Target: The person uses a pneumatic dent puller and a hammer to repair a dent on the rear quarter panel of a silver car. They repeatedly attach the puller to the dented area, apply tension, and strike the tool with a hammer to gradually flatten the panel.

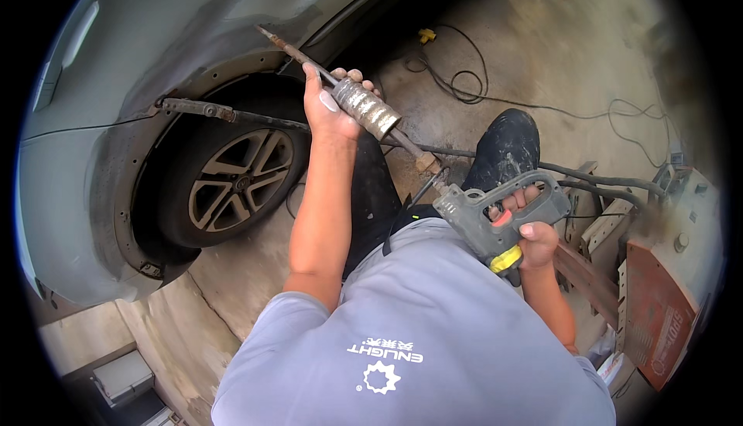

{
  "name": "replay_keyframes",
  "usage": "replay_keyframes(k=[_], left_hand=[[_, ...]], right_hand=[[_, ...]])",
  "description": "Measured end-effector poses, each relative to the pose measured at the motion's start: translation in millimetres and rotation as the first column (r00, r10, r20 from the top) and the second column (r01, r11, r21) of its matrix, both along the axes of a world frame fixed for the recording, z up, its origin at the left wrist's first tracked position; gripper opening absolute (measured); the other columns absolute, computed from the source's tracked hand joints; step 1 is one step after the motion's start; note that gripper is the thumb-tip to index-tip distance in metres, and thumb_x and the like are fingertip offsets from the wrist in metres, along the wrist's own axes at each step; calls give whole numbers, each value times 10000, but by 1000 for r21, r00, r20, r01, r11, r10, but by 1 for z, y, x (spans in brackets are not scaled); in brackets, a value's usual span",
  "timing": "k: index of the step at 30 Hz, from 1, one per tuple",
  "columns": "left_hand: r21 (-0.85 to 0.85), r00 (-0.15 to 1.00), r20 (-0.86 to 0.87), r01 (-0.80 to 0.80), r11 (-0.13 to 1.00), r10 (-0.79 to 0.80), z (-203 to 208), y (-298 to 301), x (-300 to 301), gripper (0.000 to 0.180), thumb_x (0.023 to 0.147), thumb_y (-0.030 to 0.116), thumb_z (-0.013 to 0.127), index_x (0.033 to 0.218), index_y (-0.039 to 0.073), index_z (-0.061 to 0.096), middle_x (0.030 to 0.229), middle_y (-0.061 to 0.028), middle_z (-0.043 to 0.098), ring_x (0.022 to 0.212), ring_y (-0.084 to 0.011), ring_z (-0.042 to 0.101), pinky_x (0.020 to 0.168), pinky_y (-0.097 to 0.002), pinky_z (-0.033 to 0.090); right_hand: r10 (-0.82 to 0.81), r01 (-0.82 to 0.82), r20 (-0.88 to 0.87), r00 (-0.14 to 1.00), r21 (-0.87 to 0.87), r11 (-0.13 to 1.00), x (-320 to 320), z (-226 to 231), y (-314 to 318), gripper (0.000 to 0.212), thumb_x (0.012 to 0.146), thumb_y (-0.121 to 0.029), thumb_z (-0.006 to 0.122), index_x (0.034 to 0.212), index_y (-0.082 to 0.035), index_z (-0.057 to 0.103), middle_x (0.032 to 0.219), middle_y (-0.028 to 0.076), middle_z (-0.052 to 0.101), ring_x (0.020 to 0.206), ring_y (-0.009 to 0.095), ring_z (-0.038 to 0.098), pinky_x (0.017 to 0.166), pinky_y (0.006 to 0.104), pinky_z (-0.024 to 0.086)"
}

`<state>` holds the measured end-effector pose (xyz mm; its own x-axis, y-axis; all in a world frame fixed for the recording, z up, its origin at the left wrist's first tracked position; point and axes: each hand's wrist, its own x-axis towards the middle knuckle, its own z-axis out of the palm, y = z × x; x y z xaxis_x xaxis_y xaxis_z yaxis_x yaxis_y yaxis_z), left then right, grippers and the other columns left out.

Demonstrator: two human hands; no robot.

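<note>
Both of my hands hold a slide-hammer dent puller (472, 208), lying slantwise in front of me. My left hand (329, 109) cups its ribbed metal sliding weight (368, 109), fingers curled around the far side. On the black pistol-style handle, my right hand (535, 234) has its fingers through the guard, close to a red trigger (503, 218). Yellow tape (505, 259) wraps the handle's lower end. The thin rod (294, 53) points at the grey car fender (186, 20), above the wheel arch. Whether its tip touches the panel I cannot tell.
A metal clamp bar (197, 109) is fixed at the arch edge, with a thick cable (592, 178) running right. The car wheel (241, 182) is at left. A red-and-grey machine (658, 310) stands at right. Thin cord (468, 89) and a yellow piece (426, 35) lie on the floor.
</note>
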<state>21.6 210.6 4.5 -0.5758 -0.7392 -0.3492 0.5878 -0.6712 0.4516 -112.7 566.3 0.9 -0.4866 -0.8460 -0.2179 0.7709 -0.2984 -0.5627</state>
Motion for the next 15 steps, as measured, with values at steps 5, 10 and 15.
replay_keyframes(k=[5, 10, 15], left_hand=[[-23, 993, 117, -17, 1000, 19, -3, 60, -13, 439, 1043, 505, 564, 809, 137, 510, 748, -99, 627, 644, -283, 633, 641, -458, 548], [-38, 995, 56, -74, 997, 76, 0, 68, -3, 464, 1046, 551, 531, 840, 137, 507, 786, -90, 605, 667, -276, 627, 663, -438, 542], [-122, 929, -363, 31, 992, -73, -15, 66, 4, 488, 1064, 558, 484, 832, 129, 496, 776, -58, 560, 710, -233, 583, 702, -386, 480]], right_hand=[[-73, 74, -50, 996, 10, 997, -6, -6, 16, 486, 623, -92, 666, 1072, -130, 485, 969, 7, 449, 939, 188, 517, 954, 432, 526], [-155, 156, 45, 987, -26, 987, -17, 1, 26, 527, 620, -88, 675, 1124, -98, 521, 986, 15, 473, 931, 186, 517, 921, 402, 558], [-3, 4, 7, 1000, -71, 997, -19, -24, 20, 694, 643, -68, 681, 1321, -65, 532, 1105, 52, 556, 1017, 215, 559, 934, 402, 561]])
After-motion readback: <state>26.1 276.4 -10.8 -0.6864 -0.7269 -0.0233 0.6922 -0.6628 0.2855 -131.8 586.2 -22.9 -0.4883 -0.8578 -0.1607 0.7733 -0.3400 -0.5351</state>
